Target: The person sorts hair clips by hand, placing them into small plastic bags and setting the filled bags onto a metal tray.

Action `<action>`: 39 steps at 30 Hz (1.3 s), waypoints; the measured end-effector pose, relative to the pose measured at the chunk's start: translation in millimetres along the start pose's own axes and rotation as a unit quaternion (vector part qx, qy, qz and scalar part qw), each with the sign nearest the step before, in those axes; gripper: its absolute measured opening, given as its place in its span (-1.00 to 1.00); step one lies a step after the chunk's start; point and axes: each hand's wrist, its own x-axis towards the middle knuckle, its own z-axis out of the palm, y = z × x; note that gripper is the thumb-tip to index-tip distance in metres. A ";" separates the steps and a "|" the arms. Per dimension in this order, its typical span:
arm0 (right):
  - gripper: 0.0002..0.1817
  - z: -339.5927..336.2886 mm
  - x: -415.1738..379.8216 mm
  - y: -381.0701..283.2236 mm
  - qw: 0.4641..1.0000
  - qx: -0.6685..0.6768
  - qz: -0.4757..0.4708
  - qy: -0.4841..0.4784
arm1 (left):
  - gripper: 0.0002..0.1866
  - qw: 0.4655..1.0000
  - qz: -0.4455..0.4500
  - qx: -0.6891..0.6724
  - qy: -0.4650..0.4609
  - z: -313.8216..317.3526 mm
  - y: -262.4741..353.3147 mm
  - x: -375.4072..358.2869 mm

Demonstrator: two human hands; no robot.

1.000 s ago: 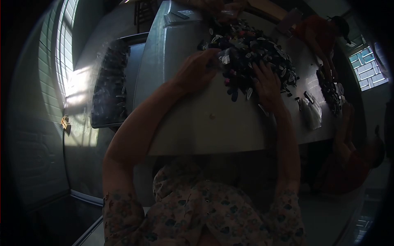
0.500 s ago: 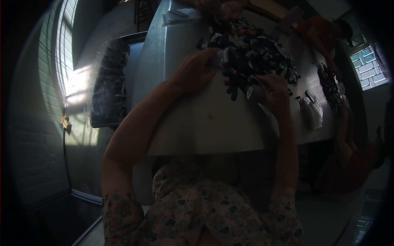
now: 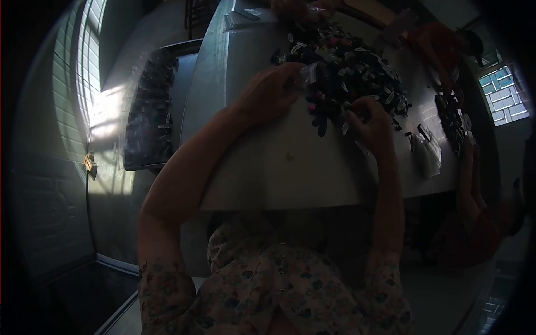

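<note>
My left hand (image 3: 272,92) rests at the near-left side of a heap of small dark pieces (image 3: 357,70), its fingers closed on the edge of a small clear plastic bag (image 3: 310,75). The bag's contents cannot be made out. At the heap's near-right edge is my right hand (image 3: 373,124), thumb and forefinger curled toward each other around something small that I cannot make out. Many pieces in the heap have pale oval or teardrop outlines, with a few pink and coloured ones. Dim light hides their exact kind.
The pale table (image 3: 268,178) has a curved near edge. At left stands a dark tray (image 3: 148,111) of bagged pieces. Clear bags (image 3: 429,153) lie right, beside a smaller dark pile (image 3: 446,120). Flat bags (image 3: 241,19) lie far left. Co-workers' hands (image 3: 304,10) work across and at right.
My right hand has drawn slightly back from the heap, its fingers more curled. My left hand stays at the bag. The view has shifted slightly.
</note>
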 end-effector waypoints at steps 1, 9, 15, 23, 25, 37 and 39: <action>-0.84 2.4 1.2 -0.3 0.999 0.035 0.003 -0.002 | -0.45 1.000 -0.005 0.001 -0.004 -0.8 0.6 0.5; -0.82 13.9 8.6 -4.7 0.996 -0.078 -0.051 -0.012 | -0.45 1.000 0.005 -0.008 -0.003 1.1 0.0 -0.1; -0.79 9.8 9.2 -3.4 0.996 -0.076 -0.013 -0.040 | -0.43 1.000 0.024 0.000 0.005 1.1 -2.4 -0.5; -0.75 3.4 7.3 1.7 0.988 0.126 0.082 -0.027 | -0.44 1.000 0.008 -0.019 -0.003 0.0 1.2 -1.0; -0.76 -7.6 7.9 -26.8 0.989 0.138 0.055 -0.019 | -0.45 1.000 -0.005 -0.025 -0.005 0.3 4.6 -0.8; -0.80 18.9 28.4 -100.4 0.978 -0.093 -0.177 0.063 | -0.51 0.998 0.015 -0.064 0.000 5.9 7.4 -1.1; -0.80 17.9 27.0 -100.7 0.982 -0.083 -0.164 0.052 | -0.51 0.996 0.026 -0.083 0.000 4.3 7.6 -1.6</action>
